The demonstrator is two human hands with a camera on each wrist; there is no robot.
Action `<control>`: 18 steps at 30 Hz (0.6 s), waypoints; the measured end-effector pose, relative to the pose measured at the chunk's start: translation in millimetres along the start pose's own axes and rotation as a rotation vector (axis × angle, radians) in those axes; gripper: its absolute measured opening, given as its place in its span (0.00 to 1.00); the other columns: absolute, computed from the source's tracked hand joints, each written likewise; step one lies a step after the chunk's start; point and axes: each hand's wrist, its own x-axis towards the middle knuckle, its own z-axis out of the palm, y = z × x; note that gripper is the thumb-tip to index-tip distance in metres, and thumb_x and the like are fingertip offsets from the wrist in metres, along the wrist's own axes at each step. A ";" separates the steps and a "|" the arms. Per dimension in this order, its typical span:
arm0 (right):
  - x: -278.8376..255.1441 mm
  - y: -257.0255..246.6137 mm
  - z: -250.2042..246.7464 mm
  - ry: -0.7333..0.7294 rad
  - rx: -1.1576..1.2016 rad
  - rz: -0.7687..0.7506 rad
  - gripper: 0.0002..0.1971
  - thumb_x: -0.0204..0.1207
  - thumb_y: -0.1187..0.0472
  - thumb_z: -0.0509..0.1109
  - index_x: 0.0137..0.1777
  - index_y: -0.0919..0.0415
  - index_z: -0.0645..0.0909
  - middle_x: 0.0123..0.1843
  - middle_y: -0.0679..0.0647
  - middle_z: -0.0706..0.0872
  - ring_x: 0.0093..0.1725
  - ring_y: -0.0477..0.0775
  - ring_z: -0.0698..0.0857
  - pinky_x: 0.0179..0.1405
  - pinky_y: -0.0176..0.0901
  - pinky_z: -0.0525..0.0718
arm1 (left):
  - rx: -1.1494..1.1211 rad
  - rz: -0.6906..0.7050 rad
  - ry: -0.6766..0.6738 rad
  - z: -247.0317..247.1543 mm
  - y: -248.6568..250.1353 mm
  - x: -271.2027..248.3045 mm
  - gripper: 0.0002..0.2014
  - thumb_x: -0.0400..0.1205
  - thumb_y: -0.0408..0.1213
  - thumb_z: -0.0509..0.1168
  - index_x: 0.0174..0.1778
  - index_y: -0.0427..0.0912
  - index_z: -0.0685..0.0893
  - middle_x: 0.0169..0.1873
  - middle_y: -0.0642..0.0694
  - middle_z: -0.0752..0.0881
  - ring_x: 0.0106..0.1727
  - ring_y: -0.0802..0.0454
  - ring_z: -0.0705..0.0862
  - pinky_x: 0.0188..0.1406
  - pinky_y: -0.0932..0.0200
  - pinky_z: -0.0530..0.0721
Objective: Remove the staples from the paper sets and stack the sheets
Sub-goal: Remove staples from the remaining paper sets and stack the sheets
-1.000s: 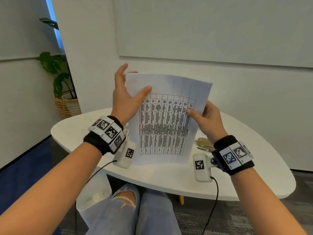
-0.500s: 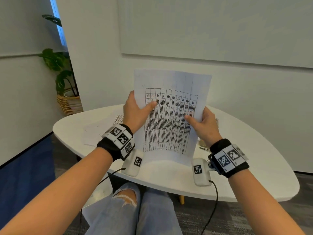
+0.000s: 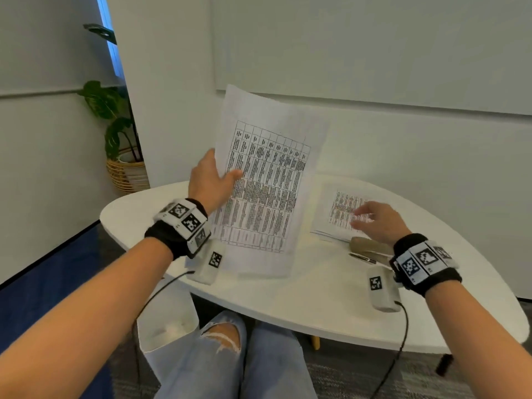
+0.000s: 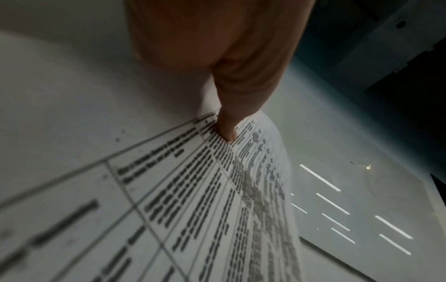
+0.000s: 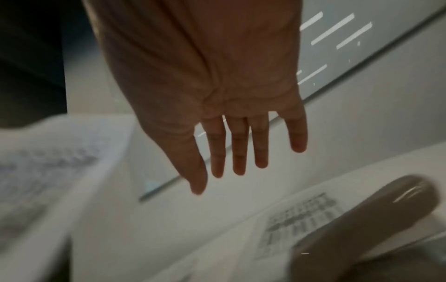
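- Above the left half of the white table (image 3: 288,306), the left hand (image 3: 208,182) holds a printed sheet (image 3: 267,180) by its left edge, thumb pressed on the printed table and the fingers hidden behind the paper.
- In the left wrist view the thumb (image 4: 226,131) lies flat on the sheet's gridded text, and the page curves away beneath it.
- The sheet stands nearly upright, tilted a little to the right, with its lower edge hanging close over the tabletop.
- Over the right half of the table, the right hand (image 3: 377,223) hovers with fingers straight and slightly spread, holding nothing; the right wrist view shows the open palm (image 5: 217,95).
- Under those fingers lies a paper stack (image 3: 336,214), flat on the table, print facing up.
- Just beside the stack's near edge rests a tan stapler (image 3: 368,246), with a thin dark metal tool (image 3: 361,257) in front of it.
- A potted plant (image 3: 115,133) in a woven basket stands on the floor to the far left.
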 end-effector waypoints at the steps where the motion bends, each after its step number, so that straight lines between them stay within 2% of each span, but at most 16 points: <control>1: 2.7 9.4 1.2 -0.056 -0.133 0.043 0.18 0.71 0.55 0.76 0.60 0.58 0.81 0.68 0.55 0.79 0.69 0.58 0.76 0.67 0.47 0.73 | 0.026 -0.001 -0.022 -6.1 -2.7 5.0 0.30 0.77 0.46 0.72 0.72 0.37 0.73 0.65 0.40 0.82 0.66 0.42 0.80 0.64 0.51 0.79; 2: 5.9 18.6 4.3 -0.119 -0.243 0.089 0.21 0.71 0.52 0.76 0.62 0.59 0.80 0.69 0.56 0.78 0.70 0.58 0.76 0.67 0.46 0.73 | 0.049 -0.001 -0.044 -11.1 -5.6 7.6 0.29 0.77 0.46 0.72 0.71 0.37 0.74 0.64 0.40 0.83 0.64 0.42 0.81 0.62 0.51 0.79; 3: 8.5 25.1 7.9 -0.194 -0.342 0.134 0.24 0.71 0.50 0.75 0.63 0.61 0.80 0.66 0.56 0.79 0.67 0.58 0.78 0.63 0.45 0.77 | 0.076 0.001 -0.060 -14.5 -8.7 9.0 0.29 0.77 0.47 0.72 0.71 0.38 0.74 0.64 0.40 0.83 0.64 0.42 0.81 0.62 0.50 0.80; 5: 11.6 31.6 15.1 -0.316 -0.486 0.200 0.24 0.70 0.51 0.75 0.63 0.64 0.81 0.56 0.56 0.83 0.54 0.56 0.82 0.43 0.37 0.81 | 0.139 0.013 -0.097 -18.3 -14.8 8.3 0.31 0.76 0.49 0.72 0.72 0.39 0.74 0.63 0.40 0.84 0.63 0.42 0.82 0.62 0.45 0.81; 6: 13.2 31.9 17.8 -0.332 -0.534 0.215 0.23 0.69 0.53 0.75 0.62 0.63 0.81 0.54 0.56 0.83 0.51 0.55 0.82 0.40 0.36 0.81 | 0.164 0.022 -0.114 -18.9 -17.1 7.2 0.29 0.76 0.50 0.72 0.70 0.40 0.75 0.60 0.41 0.85 0.60 0.42 0.83 0.60 0.45 0.82; 7: 14.9 32.6 21.3 -0.318 -0.582 0.224 0.23 0.67 0.55 0.75 0.62 0.62 0.80 0.55 0.55 0.83 0.53 0.55 0.81 0.45 0.39 0.82 | 0.188 0.028 -0.135 -18.8 -18.2 5.5 0.28 0.76 0.50 0.72 0.68 0.41 0.77 0.57 0.42 0.86 0.57 0.43 0.84 0.58 0.45 0.83; 9: 15.5 32.6 27.2 -0.250 -0.680 0.255 0.22 0.67 0.55 0.74 0.61 0.58 0.76 0.60 0.56 0.78 0.62 0.58 0.76 0.61 0.51 0.79 | 0.244 0.047 -0.191 -17.7 -18.3 1.8 0.27 0.76 0.53 0.72 0.67 0.43 0.77 0.54 0.44 0.86 0.54 0.43 0.84 0.56 0.44 0.84; 12: 11.3 33.2 34.4 -0.217 -0.750 0.301 0.19 0.71 0.56 0.70 0.62 0.56 0.73 0.64 0.56 0.74 0.69 0.59 0.70 0.66 0.59 0.71 | 0.324 0.092 -0.267 -11.1 -17.2 -4.6 0.29 0.76 0.55 0.70 0.70 0.45 0.76 0.57 0.46 0.86 0.57 0.43 0.84 0.58 0.42 0.82; 14: 9.4 36.2 41.8 -0.200 -0.706 0.333 0.17 0.73 0.61 0.67 0.62 0.56 0.72 0.61 0.55 0.78 0.66 0.58 0.74 0.68 0.60 0.68 | 0.332 0.093 -0.273 -6.3 -18.1 -8.2 0.30 0.76 0.56 0.70 0.72 0.46 0.75 0.61 0.47 0.85 0.61 0.44 0.82 0.60 0.43 0.81; 16: 4.0 35.4 48.2 -0.201 -0.718 0.324 0.12 0.74 0.64 0.63 0.56 0.54 0.72 0.53 0.53 0.81 0.60 0.56 0.78 0.70 0.60 0.64 | 0.336 0.092 -0.268 -3.0 -18.0 -12.3 0.30 0.76 0.56 0.69 0.72 0.47 0.75 0.62 0.47 0.84 0.63 0.45 0.82 0.61 0.45 0.81; 18: -1.2 36.8 51.6 -0.237 -0.748 0.296 0.08 0.73 0.63 0.64 0.50 0.53 0.71 0.48 0.51 0.81 0.57 0.56 0.80 0.69 0.58 0.66 | 0.342 0.101 -0.282 -0.7 -16.5 -17.2 0.26 0.78 0.54 0.69 0.69 0.47 0.77 0.58 0.48 0.86 0.59 0.45 0.83 0.55 0.50 0.81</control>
